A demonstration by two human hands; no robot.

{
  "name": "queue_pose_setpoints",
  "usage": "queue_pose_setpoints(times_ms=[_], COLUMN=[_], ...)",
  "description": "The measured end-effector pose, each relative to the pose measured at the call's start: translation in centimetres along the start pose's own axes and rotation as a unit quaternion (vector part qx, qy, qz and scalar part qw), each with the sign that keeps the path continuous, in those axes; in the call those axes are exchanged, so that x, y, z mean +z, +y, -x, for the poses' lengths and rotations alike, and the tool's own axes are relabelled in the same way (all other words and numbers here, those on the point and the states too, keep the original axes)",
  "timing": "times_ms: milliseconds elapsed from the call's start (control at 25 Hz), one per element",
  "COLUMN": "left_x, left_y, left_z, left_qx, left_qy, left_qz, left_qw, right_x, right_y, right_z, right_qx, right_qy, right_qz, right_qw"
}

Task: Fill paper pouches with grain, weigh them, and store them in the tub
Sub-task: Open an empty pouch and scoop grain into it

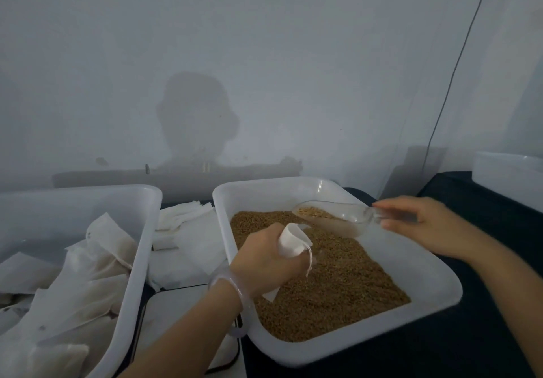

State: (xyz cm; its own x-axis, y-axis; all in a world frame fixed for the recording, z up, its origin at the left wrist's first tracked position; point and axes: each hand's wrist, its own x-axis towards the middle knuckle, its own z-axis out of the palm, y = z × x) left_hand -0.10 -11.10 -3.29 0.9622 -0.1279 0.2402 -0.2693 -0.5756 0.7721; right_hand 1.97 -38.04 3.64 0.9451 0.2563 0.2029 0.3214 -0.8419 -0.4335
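Your left hand (264, 257) is reaching in from the lower left, forearm angled up over the near corner of the grain tray (426, 274). Its fingers are curling round a white paper pouch (291, 239), holding it with the mouth open and facing up and to the right; the drawstring (310, 257) is dangling below your knuckles. Your right hand (432, 224) is coming in from the right, wrist bent, thumb and fingers pinching the handle of a clear scoop (338, 216). The scoop is carrying a little grain and hovering over the brown grain (338, 283), its lip just beside the pouch's mouth. Filled pouches (97, 260) are lying in the tub (141, 230) on your left.
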Motion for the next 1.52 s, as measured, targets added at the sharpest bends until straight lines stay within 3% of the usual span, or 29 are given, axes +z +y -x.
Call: queue_pose_setpoints(times_ms=[560, 760, 960, 1200, 1400, 1520], left_x=[0.1, 0.4, 0.5, 0.5, 0.4, 0.2], left_y=[0.0, -0.3, -0.4, -0.4, -0.2, -0.4], left_z=[0.2, 0.1, 0.2, 0.3, 0.1, 0.3], left_qx=[0.016, 0.028, 0.05, 0.041, 0.002, 0.001], left_qy=[-0.029, -0.027, -0.015, -0.009, 0.006, 0.046], left_qz=[-0.005, -0.047, -0.074, -0.047, -0.057, 0.012], left_qw=[0.999, 0.998, 0.996, 0.998, 0.998, 0.999], right_x=[-4.4, -4.6, -4.1, -4.3, -4.1, -5.0], right_y=[-3.8, -5.9, -8.1, -9.3, -8.7, -6.5], right_z=[-0.6, -1.6, -1.9, -1.6, -1.0, -1.5], right_qx=[-0.084, -0.138, -0.166, -0.178, -0.188, -0.133], right_qy=[-0.07, -0.049, -0.034, -0.005, -0.002, -0.034], right_qz=[0.119, 0.265, 0.407, 0.441, 0.368, 0.237], right_qw=[0.987, 0.953, 0.898, 0.88, 0.91, 0.962])
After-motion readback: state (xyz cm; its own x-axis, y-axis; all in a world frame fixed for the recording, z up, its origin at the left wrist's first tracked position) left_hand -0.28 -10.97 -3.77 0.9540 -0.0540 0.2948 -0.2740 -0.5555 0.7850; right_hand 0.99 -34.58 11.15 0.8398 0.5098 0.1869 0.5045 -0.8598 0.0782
